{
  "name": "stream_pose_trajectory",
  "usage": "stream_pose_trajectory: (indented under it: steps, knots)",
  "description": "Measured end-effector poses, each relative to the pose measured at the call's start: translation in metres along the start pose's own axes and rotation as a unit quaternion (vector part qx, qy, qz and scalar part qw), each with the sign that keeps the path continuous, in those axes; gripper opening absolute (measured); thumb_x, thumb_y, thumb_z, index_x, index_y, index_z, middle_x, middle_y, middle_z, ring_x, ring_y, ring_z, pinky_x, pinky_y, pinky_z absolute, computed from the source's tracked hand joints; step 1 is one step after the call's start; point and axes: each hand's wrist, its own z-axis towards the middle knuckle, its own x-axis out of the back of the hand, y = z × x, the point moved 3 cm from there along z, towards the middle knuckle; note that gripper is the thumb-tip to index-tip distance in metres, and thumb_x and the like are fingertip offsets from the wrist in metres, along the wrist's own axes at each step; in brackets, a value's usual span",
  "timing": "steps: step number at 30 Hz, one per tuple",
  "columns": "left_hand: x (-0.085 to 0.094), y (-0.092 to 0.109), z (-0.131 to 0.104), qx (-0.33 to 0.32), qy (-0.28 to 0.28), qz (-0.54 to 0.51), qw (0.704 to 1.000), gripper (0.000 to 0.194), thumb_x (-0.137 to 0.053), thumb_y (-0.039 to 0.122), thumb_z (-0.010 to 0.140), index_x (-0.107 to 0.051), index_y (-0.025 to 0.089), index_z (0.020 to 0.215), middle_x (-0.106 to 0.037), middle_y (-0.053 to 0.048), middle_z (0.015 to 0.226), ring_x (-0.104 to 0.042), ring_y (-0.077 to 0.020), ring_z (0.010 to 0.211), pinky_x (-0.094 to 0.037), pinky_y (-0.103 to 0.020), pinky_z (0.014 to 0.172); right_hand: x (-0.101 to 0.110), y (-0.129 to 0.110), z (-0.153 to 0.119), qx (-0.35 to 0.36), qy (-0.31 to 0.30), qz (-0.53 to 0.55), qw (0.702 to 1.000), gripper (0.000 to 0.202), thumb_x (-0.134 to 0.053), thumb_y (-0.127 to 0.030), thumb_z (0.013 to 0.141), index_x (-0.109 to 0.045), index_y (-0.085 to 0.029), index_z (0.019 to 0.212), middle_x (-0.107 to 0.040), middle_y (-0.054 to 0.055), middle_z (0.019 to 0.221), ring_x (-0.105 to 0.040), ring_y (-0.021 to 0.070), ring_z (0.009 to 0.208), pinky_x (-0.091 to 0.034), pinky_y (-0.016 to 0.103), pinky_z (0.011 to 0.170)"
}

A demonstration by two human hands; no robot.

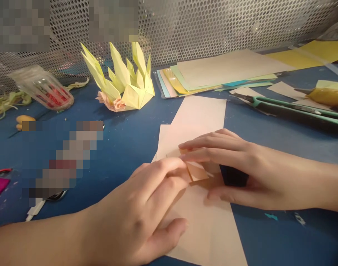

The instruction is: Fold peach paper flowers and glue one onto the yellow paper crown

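1. The left hand (144, 203) reaches in with bent fingers, their tips at the left side of a small, folded, pale orange paper piece (199, 173); its grip is loosely spread, the thumb apart from the fingers.
2. The right hand (248, 168) lays its long, outstretched fingers over the far part of that piece; its grip is spread too, the thumb lower and clear of the fingers.
3. The folded piece sits between the two hands, above overlapping pale pink paper sheets (206, 218) that run lengthwise across the blue tabletop (124, 147). The fingers hide part of it.
4. Beyond the left hand stands a pale yellow, spiky folded-paper crown (139, 96), with a pink paper rose (119, 105) at its base.
5. Left of the crown, a clear, ribbed container (54, 88) with red bits inside leans over.
6. Behind the sheets lies a stack of coloured papers (227, 70), near a grey perforated metal panel (199, 22).
7. Beyond the right hand rests a black-and-teal long-handled tool (293, 109).
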Motion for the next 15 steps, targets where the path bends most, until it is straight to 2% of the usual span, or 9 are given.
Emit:
stream_pose_trajectory:
  steps: [2,5,8,11,15]
  knots:
    - [-0.0009,-0.0005,-0.0001,0.004,0.008,0.003,1.000,0.031,-0.052,0.025,0.110,-0.055,0.014,0.139,-0.063,-0.016,0.144,-0.060,-0.0254,0.137,-0.046,-0.036,0.117,-0.0002,-0.0017,0.0000,-0.004,0.003,0.003,1.000,0.056,-0.074,-0.048,0.102,-0.063,-0.017,0.147,-0.073,0.012,0.142,-0.068,0.0234,0.130,-0.055,0.037,0.107]
    - [-0.0035,-0.0025,-0.0012,0.013,0.002,-0.008,1.000,0.027,-0.054,0.025,0.109,-0.059,0.015,0.133,-0.060,-0.018,0.151,-0.052,-0.0293,0.148,-0.039,-0.043,0.123,-0.0008,-0.0023,0.0005,-0.015,0.020,0.014,1.000,0.046,-0.068,-0.032,0.105,-0.060,-0.018,0.148,-0.072,0.011,0.140,-0.069,0.0193,0.124,-0.057,0.031,0.100]
    - [-0.0063,-0.0047,-0.0022,0.021,-0.025,-0.026,0.999,0.035,-0.053,0.026,0.108,-0.055,0.017,0.142,-0.053,-0.018,0.164,-0.041,-0.0284,0.159,-0.030,-0.046,0.130,-0.0012,-0.0022,0.0013,-0.016,0.015,0.030,0.999,0.045,-0.066,-0.024,0.103,-0.060,-0.020,0.147,-0.073,0.009,0.136,-0.068,0.0176,0.118,-0.058,0.029,0.096]
    - [-0.0067,-0.0058,-0.0022,0.023,-0.040,-0.024,0.999,0.039,-0.052,0.028,0.108,-0.054,0.019,0.146,-0.050,-0.017,0.167,-0.042,-0.0296,0.157,-0.031,-0.050,0.127,0.0009,-0.0020,0.0024,-0.006,0.005,0.031,0.999,0.043,-0.063,-0.021,0.103,-0.062,-0.021,0.146,-0.075,0.007,0.130,-0.068,0.0173,0.114,-0.057,0.030,0.101]
    - [-0.0040,-0.0052,0.0006,0.019,-0.045,-0.012,0.999,0.032,-0.053,0.031,0.108,-0.064,0.022,0.137,-0.059,-0.014,0.158,-0.048,-0.0322,0.149,-0.036,-0.051,0.119,0.0046,-0.0005,0.0016,0.023,0.026,0.008,0.999,0.038,-0.051,-0.012,0.105,-0.069,-0.022,0.136,-0.076,0.006,0.121,-0.070,0.0150,0.112,-0.057,0.025,0.095]
